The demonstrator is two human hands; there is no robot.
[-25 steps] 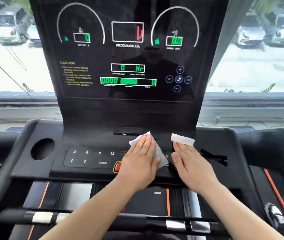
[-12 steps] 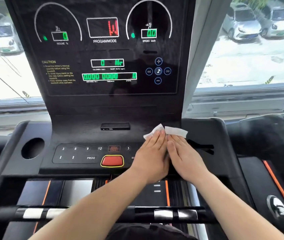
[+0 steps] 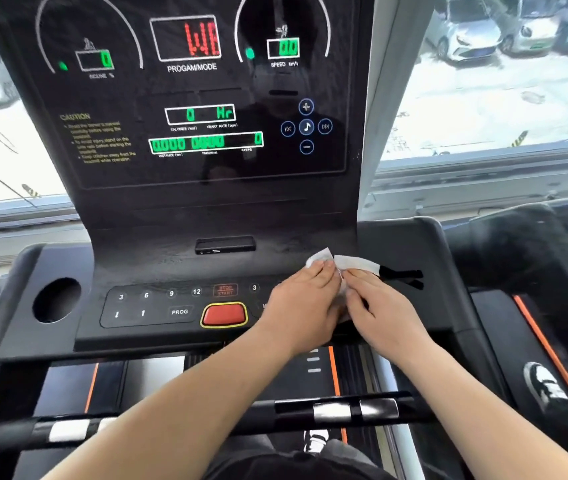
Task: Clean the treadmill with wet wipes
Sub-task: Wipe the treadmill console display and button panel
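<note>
While cars sit parked beyond the window (image 3: 490,109), one treadmill (image 3: 410,244) fills the view, its tall display (image 3: 192,98) lit with green and red digits. Below it lies the control panel (image 3: 158,303), with one round cup hole (image 3: 55,299) at the left and one red button (image 3: 224,314) (yellow-rimmed) near the middle. One handlebar (image 3: 345,410) with silver pads crosses the foreground. Two hands lie palm-down and side by side, right of the button, fingers flat and extended. The left hand (image 3: 305,306) presses on one wipe (image 3: 319,258); the right hand (image 3: 384,313) presses on a second wipe (image 3: 357,263). Both wipes peek out white beyond the fingertips, just touching each other. Two shoes show, one (image 3: 545,386) on the right side rail, one (image 3: 315,439) below the bar.
</note>
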